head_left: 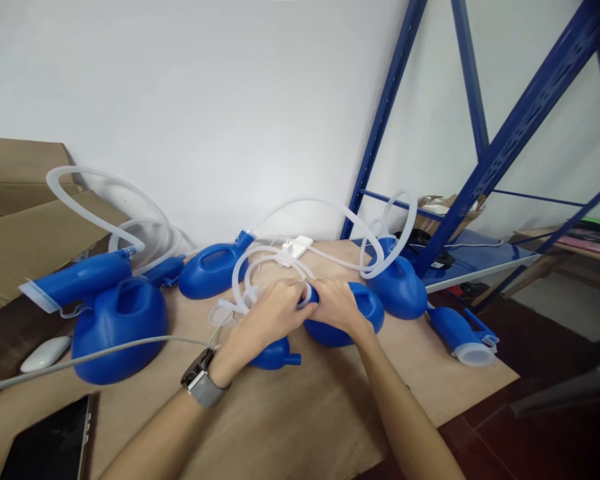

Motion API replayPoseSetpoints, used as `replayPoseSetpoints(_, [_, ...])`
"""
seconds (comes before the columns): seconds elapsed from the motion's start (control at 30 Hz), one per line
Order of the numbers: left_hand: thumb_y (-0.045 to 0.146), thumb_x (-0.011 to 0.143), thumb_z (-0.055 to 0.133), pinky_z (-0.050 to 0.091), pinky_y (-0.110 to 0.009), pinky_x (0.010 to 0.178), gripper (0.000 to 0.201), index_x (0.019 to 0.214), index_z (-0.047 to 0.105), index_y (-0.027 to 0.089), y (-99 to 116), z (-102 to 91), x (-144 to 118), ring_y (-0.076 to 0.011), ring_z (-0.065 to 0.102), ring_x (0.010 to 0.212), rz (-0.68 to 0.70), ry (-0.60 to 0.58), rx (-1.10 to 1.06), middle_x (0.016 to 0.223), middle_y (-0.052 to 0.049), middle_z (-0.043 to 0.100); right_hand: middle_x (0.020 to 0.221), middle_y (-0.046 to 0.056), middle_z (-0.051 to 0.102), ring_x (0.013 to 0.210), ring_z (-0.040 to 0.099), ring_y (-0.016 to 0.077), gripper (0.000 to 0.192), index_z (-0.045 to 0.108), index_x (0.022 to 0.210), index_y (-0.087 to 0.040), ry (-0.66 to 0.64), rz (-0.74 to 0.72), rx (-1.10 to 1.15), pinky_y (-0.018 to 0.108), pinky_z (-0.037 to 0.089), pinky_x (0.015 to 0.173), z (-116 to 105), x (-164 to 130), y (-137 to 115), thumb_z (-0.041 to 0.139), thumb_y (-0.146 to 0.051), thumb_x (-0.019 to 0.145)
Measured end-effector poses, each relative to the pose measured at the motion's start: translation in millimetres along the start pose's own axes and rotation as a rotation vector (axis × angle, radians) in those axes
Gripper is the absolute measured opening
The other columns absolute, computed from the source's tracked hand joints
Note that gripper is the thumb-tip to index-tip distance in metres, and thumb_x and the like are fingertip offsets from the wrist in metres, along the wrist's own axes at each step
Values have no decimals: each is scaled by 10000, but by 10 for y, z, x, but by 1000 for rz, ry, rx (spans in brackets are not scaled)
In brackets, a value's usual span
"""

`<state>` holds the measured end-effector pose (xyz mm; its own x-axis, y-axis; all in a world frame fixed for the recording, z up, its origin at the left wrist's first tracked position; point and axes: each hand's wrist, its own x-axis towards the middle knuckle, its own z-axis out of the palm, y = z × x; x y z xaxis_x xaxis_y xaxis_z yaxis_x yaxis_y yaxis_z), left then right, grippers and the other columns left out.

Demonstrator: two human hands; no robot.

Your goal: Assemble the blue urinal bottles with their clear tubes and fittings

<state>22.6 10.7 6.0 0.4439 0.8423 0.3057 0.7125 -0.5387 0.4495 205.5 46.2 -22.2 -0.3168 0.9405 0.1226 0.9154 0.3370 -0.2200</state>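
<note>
Plain white wall point(205, 100), blue metal shelving point(505, 133) at right, dark red floor point(530, 427).

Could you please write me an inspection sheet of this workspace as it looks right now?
Surface: wooden table, partly bare in front.
Job's things: blue container under both hands; clear tube looped at its neck.
Clutter: more blue containers, white mouse, dark tablet, cardboard box.
Grippers: left hand and right hand pinch the tube end at the container.
Cables: grey cable crossing left; white adapter.
Surroundings: white wall, blue shelving frame.
</note>
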Motion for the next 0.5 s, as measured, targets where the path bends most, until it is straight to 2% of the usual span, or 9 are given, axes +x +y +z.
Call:
replayPoseSetpoints(0.1, [349,926,627,364,-316,651,293,737,507,160,-94,115,39,-157,517,696,-58,-7,-156,756,-20,597,1048,59,712,852,553,40,474,675,1078,-189,23,7,-7,197,93,738,45,-21,-82,548,-543,790])
replayPoseSetpoints(0.2, [423,915,649,330,-311,630,364,733,470,163,-188,159,58,-141,461,656,-15,-39,-229,718,-2,554,1063,74,705,853,547,48,489,662,1107,-180,32,-10,-8,195,83,740,73,-33,-93,532,-537,800])
replayPoseSetpoints(0.4, [389,1016,490,341,-339,713,326,779,444,169,-204,139,42,-163,464,717,97,-84,-121,801,-31,572,1052,59,705,930,602,89,405,651,1062,-186,25,-41,-13,184,97,746,72,-25,-85,515,-477,815])
replayPoseSetpoints(0.5, [377,1028,481,339,-346,727,312,797,438,171,-199,119,30,-169,474,743,109,-117,-95,832,-32,584,1068,55,704,971,626,109,388,641,1066,-197,15,-35,-20,177,93,752,64,-30,-97,525,-467,813])
